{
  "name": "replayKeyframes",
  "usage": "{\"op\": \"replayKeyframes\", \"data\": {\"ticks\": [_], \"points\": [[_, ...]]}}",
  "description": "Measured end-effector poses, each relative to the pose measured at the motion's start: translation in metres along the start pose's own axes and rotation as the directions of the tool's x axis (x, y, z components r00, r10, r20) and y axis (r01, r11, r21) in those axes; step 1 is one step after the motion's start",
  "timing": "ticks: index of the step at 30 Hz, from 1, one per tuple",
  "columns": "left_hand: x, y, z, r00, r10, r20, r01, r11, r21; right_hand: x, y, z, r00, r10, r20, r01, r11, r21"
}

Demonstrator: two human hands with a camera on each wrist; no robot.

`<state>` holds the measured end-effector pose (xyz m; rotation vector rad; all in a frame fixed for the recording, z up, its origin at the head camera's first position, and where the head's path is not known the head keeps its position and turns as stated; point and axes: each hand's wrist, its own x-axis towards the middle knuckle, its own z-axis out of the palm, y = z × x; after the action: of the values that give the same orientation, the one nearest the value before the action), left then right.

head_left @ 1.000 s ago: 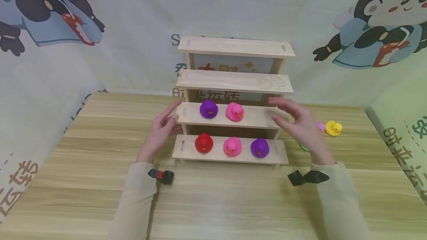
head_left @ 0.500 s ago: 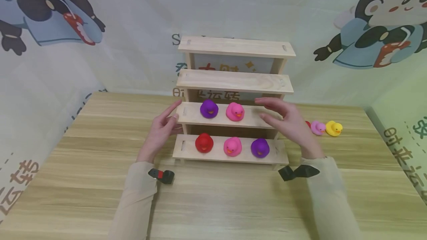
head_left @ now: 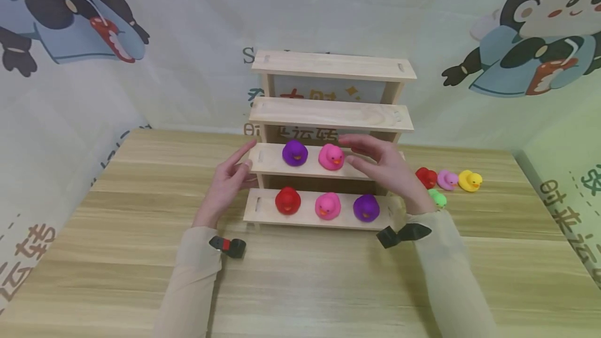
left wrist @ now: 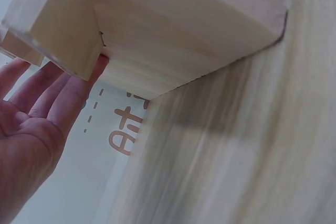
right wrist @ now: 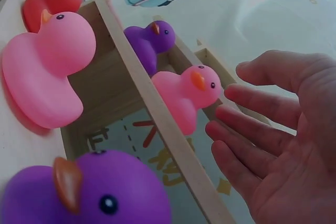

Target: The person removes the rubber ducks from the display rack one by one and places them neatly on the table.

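Observation:
A stepped wooden shelf rack [head_left: 333,115] stands on the table. Its second board up carries a purple duck [head_left: 295,153] and a pink duck [head_left: 331,157]. On the lowest board sit a red duck [head_left: 288,201], another pink duck [head_left: 327,206] and another purple duck [head_left: 366,208]. My left hand [head_left: 226,188] holds the left end of the second board, some fingers reaching beneath it, as the left wrist view shows. Just right of the upper pink duck is my right hand [head_left: 387,168], fingers apart, holding nothing; a small gap to that duck shows in the right wrist view.
Right of the rack on the table lie a red duck [head_left: 426,177], a lilac duck [head_left: 447,180], a yellow duck [head_left: 470,181] and a green duck [head_left: 439,198]. A printed cloth backdrop [head_left: 197,82] hangs behind and at both sides.
My right hand has moved left along the second board to the pink duck, uncovering the loose ducks at right. My left hand and the ducks on the rack stay put.

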<state>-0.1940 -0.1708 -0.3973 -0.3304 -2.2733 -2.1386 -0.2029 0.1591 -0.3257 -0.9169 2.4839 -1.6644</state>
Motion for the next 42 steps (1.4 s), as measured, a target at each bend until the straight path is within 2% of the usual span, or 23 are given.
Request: {"op": "replayKeyframes", "data": {"ticks": [7, 13, 27, 42], "points": [[0.002, 0.000, 0.001, 1.000, 0.022, 0.015, -0.022, 1.000, 0.000, 0.006, 0.007, 0.008, 1.000, 0.015, 0.014, -0.016, 0.997, 0.079], [0.003, 0.000, 0.001, 1.000, 0.009, 0.002, -0.009, 1.000, 0.000, 0.007, 0.009, 0.012, 1.000, 0.003, 0.004, -0.003, 0.998, 0.068], [0.003, -0.002, 0.000, 1.000, -0.003, 0.004, 0.003, 1.000, 0.018, 0.004, 0.009, 0.015, 0.997, 0.062, -0.055, -0.060, 0.997, 0.042], [0.001, -0.001, 0.000, 1.000, -0.012, -0.001, 0.012, 1.000, 0.002, -0.010, 0.003, 0.004, 0.995, 0.077, -0.060, -0.075, 0.997, 0.034]]}}
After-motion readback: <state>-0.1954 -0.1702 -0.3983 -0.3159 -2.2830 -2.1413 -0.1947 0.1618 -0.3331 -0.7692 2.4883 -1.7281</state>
